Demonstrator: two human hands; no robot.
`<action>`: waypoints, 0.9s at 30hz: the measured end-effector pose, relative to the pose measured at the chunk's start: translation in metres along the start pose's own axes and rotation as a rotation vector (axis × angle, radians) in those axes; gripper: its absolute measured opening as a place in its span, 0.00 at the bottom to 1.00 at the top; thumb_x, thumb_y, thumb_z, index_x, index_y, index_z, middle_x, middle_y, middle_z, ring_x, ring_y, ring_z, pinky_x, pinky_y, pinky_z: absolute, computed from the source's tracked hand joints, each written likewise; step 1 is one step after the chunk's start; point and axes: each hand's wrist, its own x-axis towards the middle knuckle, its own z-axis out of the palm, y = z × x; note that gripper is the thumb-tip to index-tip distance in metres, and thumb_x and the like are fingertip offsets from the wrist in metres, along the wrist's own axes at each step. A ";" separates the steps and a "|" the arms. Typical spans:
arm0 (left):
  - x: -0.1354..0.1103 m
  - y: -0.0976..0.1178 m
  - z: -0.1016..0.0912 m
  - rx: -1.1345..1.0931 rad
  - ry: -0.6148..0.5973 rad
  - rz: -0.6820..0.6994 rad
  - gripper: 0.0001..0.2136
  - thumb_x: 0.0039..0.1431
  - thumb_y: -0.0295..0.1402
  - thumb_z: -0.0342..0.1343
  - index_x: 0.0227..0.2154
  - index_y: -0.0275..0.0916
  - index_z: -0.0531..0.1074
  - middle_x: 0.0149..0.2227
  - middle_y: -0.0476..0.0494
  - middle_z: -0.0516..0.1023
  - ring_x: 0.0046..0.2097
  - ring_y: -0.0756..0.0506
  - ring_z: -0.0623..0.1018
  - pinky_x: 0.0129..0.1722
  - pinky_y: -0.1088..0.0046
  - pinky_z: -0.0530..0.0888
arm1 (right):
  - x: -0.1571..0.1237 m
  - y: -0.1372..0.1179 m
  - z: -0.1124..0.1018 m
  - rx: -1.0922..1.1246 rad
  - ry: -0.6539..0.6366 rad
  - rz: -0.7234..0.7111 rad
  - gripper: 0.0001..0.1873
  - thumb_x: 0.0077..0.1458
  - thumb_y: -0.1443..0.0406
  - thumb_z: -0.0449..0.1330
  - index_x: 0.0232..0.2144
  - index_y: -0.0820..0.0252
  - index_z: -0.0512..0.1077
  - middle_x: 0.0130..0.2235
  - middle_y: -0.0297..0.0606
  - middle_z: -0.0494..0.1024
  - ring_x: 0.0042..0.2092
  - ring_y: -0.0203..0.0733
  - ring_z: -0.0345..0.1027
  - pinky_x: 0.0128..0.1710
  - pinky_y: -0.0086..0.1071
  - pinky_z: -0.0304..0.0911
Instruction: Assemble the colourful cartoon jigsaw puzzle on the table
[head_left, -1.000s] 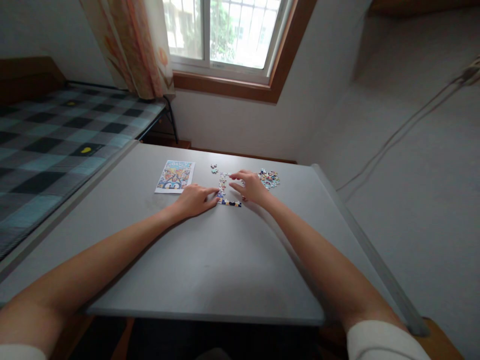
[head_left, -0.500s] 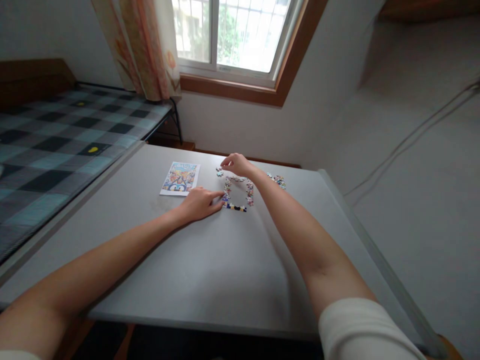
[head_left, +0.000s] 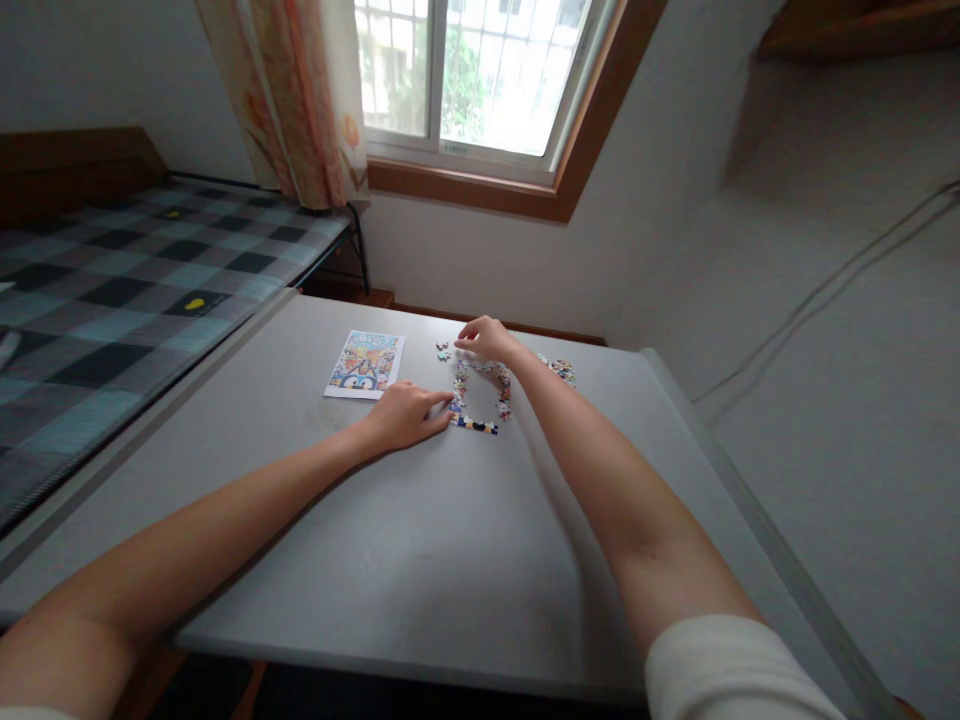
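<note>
A partly joined jigsaw puzzle (head_left: 477, 426) forms a rectangular border on the table, its middle bare. My left hand (head_left: 409, 413) lies at the border's left side, with index finger and thumb stretched out and touching the pieces there. Over the far left corner of the border is my right hand (head_left: 487, 338), its fingers bent down and drawn together; whatever they pinch is too small to make out. A few loose puzzle pieces (head_left: 443, 354) lie just left of my right fingertips. More loose pieces (head_left: 561, 370) are heaped to the right, partly behind my right forearm.
A printed picture sheet (head_left: 365, 364) with a penguin lies left of the puzzle. The grey-white table (head_left: 420, 570) has a raised right edge. A bed with a checked cover (head_left: 112, 290) stands along the left, and a window (head_left: 495, 80) with a curtain is beyond.
My right hand has shifted slightly right and nearer, away from the loose pieces toward the border. My left hand stays at the border's left side. The view has tilted a little.
</note>
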 end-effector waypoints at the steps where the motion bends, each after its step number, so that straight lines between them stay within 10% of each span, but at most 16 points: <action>1: 0.000 0.000 0.000 0.000 0.002 0.002 0.17 0.65 0.43 0.52 0.51 0.45 0.78 0.26 0.45 0.81 0.33 0.42 0.81 0.40 0.68 0.72 | 0.002 -0.006 0.004 -0.026 0.014 0.014 0.13 0.55 0.57 0.64 0.38 0.59 0.81 0.41 0.43 0.82 0.40 0.41 0.74 0.40 0.31 0.65; 6: 0.000 -0.001 0.002 0.001 0.025 0.002 0.16 0.64 0.43 0.54 0.50 0.45 0.78 0.26 0.45 0.81 0.34 0.41 0.81 0.40 0.68 0.71 | 0.009 -0.029 0.024 -0.118 0.069 0.069 0.20 0.52 0.49 0.65 0.37 0.58 0.80 0.45 0.46 0.81 0.46 0.49 0.73 0.44 0.36 0.66; 14: -0.001 -0.002 0.005 0.007 0.031 0.004 0.16 0.64 0.43 0.54 0.50 0.47 0.78 0.25 0.45 0.80 0.34 0.40 0.81 0.40 0.67 0.71 | 0.009 -0.034 0.034 -0.158 0.085 0.023 0.09 0.54 0.62 0.62 0.37 0.56 0.80 0.44 0.42 0.82 0.47 0.47 0.73 0.47 0.37 0.64; 27: 0.000 0.000 0.000 -0.016 0.010 0.003 0.17 0.65 0.43 0.52 0.50 0.44 0.78 0.26 0.44 0.81 0.34 0.40 0.81 0.42 0.66 0.72 | -0.007 -0.008 0.028 0.162 0.152 -0.092 0.18 0.52 0.72 0.59 0.47 0.61 0.76 0.37 0.37 0.81 0.37 0.35 0.72 0.41 0.28 0.63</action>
